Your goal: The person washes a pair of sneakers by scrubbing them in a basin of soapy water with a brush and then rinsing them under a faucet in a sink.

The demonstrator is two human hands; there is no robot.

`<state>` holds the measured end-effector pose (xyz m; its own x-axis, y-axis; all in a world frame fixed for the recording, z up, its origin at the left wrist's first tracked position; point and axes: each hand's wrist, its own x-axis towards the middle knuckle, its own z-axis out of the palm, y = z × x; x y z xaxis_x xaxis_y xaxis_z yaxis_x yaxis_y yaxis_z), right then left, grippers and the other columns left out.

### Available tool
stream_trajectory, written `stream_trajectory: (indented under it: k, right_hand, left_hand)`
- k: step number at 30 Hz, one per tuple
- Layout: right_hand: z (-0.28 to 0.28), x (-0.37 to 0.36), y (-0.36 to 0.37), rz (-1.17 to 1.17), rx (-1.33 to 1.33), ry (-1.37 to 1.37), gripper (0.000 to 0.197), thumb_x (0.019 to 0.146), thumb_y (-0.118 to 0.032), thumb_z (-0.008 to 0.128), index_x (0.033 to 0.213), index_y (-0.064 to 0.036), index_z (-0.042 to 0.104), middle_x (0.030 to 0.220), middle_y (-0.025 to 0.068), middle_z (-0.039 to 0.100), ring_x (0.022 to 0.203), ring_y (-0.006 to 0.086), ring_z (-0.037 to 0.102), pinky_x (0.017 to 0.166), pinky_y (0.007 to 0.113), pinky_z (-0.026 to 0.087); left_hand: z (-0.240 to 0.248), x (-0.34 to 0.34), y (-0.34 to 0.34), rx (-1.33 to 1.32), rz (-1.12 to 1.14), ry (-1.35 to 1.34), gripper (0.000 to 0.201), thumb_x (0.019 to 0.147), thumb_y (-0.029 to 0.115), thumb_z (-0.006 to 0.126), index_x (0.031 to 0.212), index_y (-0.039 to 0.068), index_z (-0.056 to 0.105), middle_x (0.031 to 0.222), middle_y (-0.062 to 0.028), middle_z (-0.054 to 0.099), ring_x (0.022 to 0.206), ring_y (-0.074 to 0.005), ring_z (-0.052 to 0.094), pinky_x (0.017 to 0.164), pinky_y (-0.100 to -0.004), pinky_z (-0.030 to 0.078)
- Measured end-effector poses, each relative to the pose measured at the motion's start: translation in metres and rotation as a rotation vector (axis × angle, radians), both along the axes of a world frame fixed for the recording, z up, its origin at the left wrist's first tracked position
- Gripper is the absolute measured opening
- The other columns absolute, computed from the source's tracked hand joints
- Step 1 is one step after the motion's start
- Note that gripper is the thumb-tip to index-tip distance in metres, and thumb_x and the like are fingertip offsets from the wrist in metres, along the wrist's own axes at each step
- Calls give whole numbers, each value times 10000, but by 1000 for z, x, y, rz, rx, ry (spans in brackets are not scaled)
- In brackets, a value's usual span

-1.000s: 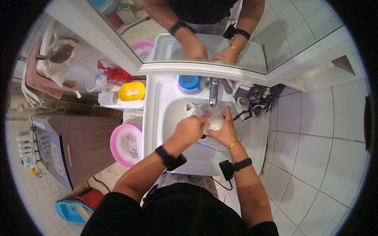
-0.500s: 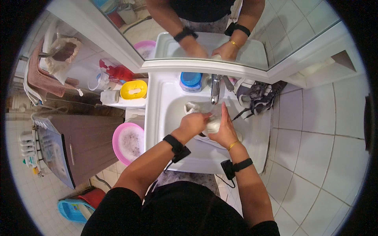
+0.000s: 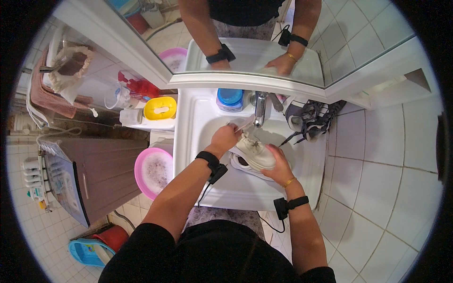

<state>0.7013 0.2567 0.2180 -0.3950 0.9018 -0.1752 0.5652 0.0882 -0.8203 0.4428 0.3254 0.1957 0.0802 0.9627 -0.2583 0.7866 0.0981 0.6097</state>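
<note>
A white lace-up shoe (image 3: 255, 152) is tilted over the sink (image 3: 204, 141), its laced front facing up. My right hand (image 3: 280, 166) grips its right side, fingers wrapped round it. Beside the shoe's other end, my left hand (image 3: 226, 138) is closed, with a thin pale strip (image 3: 245, 123) sticking out past its fingers; what kind of thing it is I cannot tell. Another white shoe (image 3: 239, 161) lies partly hidden beneath the held one. The faucet (image 3: 259, 109) stands just beyond both hands.
A blue-lidded tub (image 3: 230, 99) stands left of the faucet. Dark shoes with loose laces (image 3: 311, 118) rest on the sink's right rim. To the left are a yellow soap dish (image 3: 160, 108) and a pink basin (image 3: 155, 172) of suds. A framed mirror (image 3: 250, 56) overhangs the back.
The shoe has turned so its laced top shows. My right hand has shifted from beside its upper part to its lower right, and my left hand has drawn slightly left.
</note>
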Motion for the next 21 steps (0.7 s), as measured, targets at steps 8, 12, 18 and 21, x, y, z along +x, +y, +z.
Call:
stream_trajectory:
  k: [8,12,18,21]
  right_hand:
    - [-15,12,1,-43,-47,-8,904,620,-48,795,1440,-104,416,1444,178,446,1351,356,397,1156,410,308]
    - [-13,4,-1,-73,57,-292,811,670,-60,731,1425,-98,435,1436,177,452,1332,358,413,1148,454,295]
    - [7,-46,24,-157,320,-180,554,760,-193,709,1283,-81,565,1183,166,611,1173,343,508,1014,476,371]
    - [-8,-56,39,-348,146,-211,408,827,-280,705,1155,-64,596,1022,161,653,1065,336,562,955,460,415]
  left_hand:
    - [3,18,33,-636,75,-273,359,918,336,642,902,-19,697,692,-94,631,592,-214,573,542,-346,439]
    - [17,26,21,-585,183,-492,296,890,273,713,887,-22,694,676,-6,553,556,-101,450,483,-275,348]
    - [-5,39,5,-306,413,-834,215,850,178,765,945,-3,698,736,-4,607,560,-73,448,471,-262,331]
    - [28,46,5,-449,397,-842,225,864,184,751,1000,12,699,791,1,636,574,-69,450,471,-247,328]
